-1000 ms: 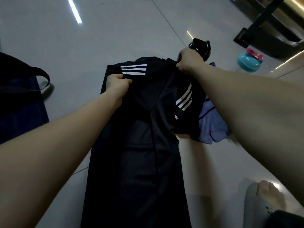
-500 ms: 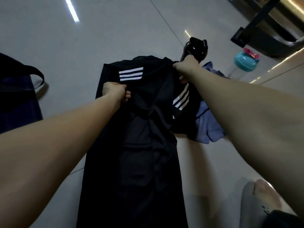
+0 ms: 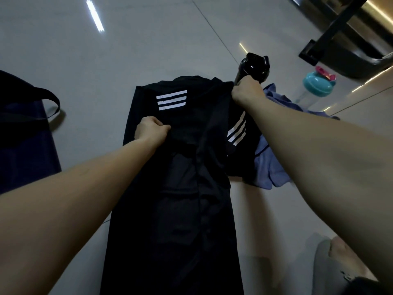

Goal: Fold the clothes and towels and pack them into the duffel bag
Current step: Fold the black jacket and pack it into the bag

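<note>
I get a dim, bluish-grey view. A light mirrors as a bright streak [image 3: 95, 17] on the glossy floor [image 3: 148, 39], with thinner glints at upper right. The black shirt [image 3: 180, 199] swallows fold detail (only its white stripes read cleanly). Edges stretch from the wide lens; the dark bag [image 3: 23, 145] throws a soft shadow.

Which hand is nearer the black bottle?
Right. The right hand grips the black shirt at its far edge, directly in front of the black bottle. The left hand grips the shirt well to the bottle's left, closer to the person.
</note>
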The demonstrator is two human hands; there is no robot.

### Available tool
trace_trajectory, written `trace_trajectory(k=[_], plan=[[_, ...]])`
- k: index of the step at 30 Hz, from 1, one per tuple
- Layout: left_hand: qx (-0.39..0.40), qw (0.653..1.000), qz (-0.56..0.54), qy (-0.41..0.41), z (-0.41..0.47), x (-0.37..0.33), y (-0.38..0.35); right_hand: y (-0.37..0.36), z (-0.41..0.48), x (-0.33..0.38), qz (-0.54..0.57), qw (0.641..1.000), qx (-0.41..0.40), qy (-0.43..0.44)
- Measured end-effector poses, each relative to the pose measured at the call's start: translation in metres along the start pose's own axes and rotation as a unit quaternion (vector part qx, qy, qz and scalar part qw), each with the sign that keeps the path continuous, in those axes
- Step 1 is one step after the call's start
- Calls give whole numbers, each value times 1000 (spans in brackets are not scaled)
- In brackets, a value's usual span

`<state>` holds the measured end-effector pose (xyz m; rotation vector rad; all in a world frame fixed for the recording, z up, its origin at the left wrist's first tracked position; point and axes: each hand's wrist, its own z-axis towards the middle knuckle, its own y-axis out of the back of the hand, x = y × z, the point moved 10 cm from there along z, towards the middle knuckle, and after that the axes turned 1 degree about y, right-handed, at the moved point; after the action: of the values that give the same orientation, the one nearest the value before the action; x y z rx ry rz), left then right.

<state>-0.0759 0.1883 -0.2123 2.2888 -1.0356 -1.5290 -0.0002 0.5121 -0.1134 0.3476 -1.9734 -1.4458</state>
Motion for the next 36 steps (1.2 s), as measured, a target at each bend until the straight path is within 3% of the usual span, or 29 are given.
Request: trace_trajectory(k=[2, 4, 6, 8, 11, 13, 15, 17, 19, 21, 25, 29, 31, 34, 36], plan=[[-55, 989, 110, -83, -16, -16, 5, -1, -7, 1, -32, 999, -17, 3], [-61, 959, 169, -218, -48, -38, -11, -5, -16, 9, -52, 998, -27, 40], [7, 915, 195, -354, -90, -51, -48, -18, -26, 17, -64, 994, -1, 92], [97, 857, 256, -437, -127, -45, -92, -30, -35, 18, -115, 984, 26, 133], [231, 757, 397, -465, -175, -13, -151, -10, -37, -4, -156, 983, -41, 89], [297, 717, 436, -455, -196, 7, -167, 6, -40, -16, -170, 980, -74, 75], [345, 695, 442, -451, -214, 23, -168, 15, -54, -13, -178, 973, -79, 121], [384, 648, 455, -475, -239, 40, -163, 12, -83, -5, -170, 964, -70, 193], [410, 598, 454, -518, -270, 56, -152, -9, -125, -1, -154, 950, -12, 273], [406, 594, 428, -546, -288, 67, -130, -39, -176, -6, -142, 929, 75, 332], [329, 656, 444, -514, -273, 84, -67, -82, -277, -39, -141, 895, 188, 380], [327, 635, 535, -451, -278, 126, -24, -115, -382, -79, -171, 842, 288, 423], [351, 627, 561, -410, -288, 149, -13, -123, -424, -91, -196, 815, 317, 444], [401, 653, 549, -334, -306, 183, -5, -136, -469, -107, -249, 783, 333, 464], [406, 652, 555, -321, -320, 198, -3, -144, -487, -118, -291, 765, 320, 476]])
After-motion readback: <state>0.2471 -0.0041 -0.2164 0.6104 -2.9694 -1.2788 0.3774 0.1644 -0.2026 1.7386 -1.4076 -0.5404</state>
